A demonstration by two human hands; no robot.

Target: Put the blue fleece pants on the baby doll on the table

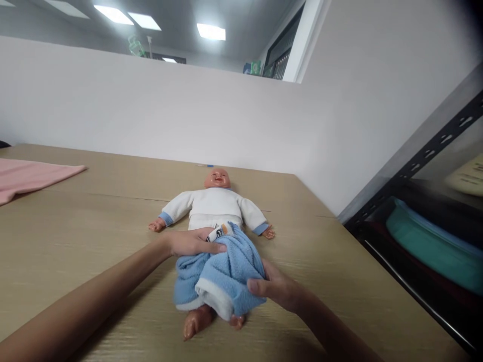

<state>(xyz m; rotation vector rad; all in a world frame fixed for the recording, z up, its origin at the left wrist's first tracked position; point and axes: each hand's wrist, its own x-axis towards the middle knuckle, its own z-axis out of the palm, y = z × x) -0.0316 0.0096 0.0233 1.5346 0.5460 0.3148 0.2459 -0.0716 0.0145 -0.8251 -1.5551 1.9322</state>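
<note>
A baby doll (215, 203) in a white top lies on its back on the wooden table (75, 236), head away from me. Blue fleece trousers (222, 271) with white cuffs are bunched over its legs; both bare feet stick out below. My left hand (192, 242) rests on the doll's waist at the upper edge of the trousers, fingers gripping the fabric. Fingers curled into the cloth, my right hand (277, 287) holds the trousers' right side near the cuff.
A pink cloth (30, 177) lies at the table's far left. A white partition wall stands behind the table. A black metal shelf (422, 166) at the right holds a teal basin (433, 246).
</note>
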